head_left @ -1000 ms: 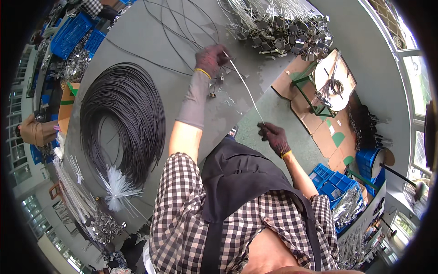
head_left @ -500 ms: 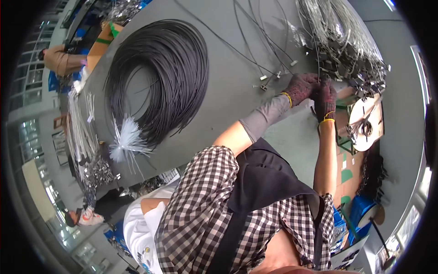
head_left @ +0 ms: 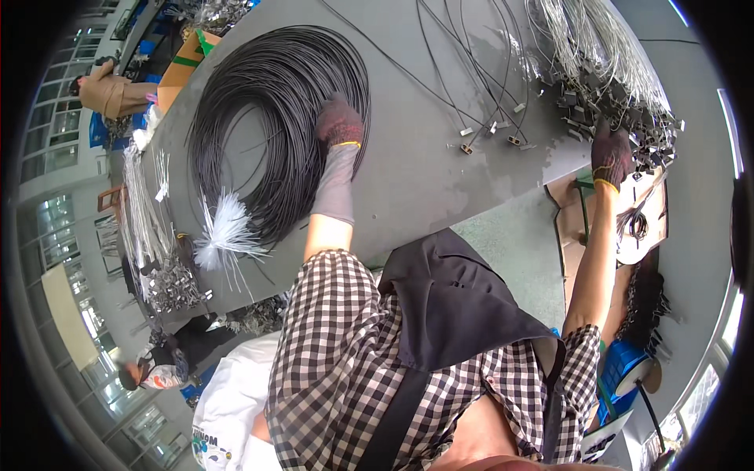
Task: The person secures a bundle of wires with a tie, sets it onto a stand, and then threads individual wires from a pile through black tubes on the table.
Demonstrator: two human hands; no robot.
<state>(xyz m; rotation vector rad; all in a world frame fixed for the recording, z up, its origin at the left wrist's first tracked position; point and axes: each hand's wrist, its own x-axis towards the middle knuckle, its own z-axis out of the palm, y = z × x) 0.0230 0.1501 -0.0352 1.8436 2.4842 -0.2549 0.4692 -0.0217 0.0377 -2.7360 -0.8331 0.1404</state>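
Observation:
My left hand (head_left: 339,122), in a dark red-speckled glove with a yellow cuff, rests on the right side of a big coil of thin black cable (head_left: 275,86). Its fingers are bent in against the strands and look closed on them. Far to the right, my right hand (head_left: 612,153), gloved alike, reaches into a heap of small metal and black connectors (head_left: 601,106) on the ends of pale, silvery cables (head_left: 585,35); its fingertips are lost among them. Between my hands, several loose black cables (head_left: 471,67) lie on the table, ending in small connectors (head_left: 513,141).
A bundle of white ties (head_left: 226,235) lies beside the coil on the grey table (head_left: 408,173). More silvery cables (head_left: 141,204) hang over the left edge. A carton and a cable reel (head_left: 648,224) stand below the right edge. Two other people (head_left: 118,90) are at the left.
My hands were together by the connector heap. My left hand has since moved left onto the black coil, and the right has moved right into the heap. Connector ends lie on the table.

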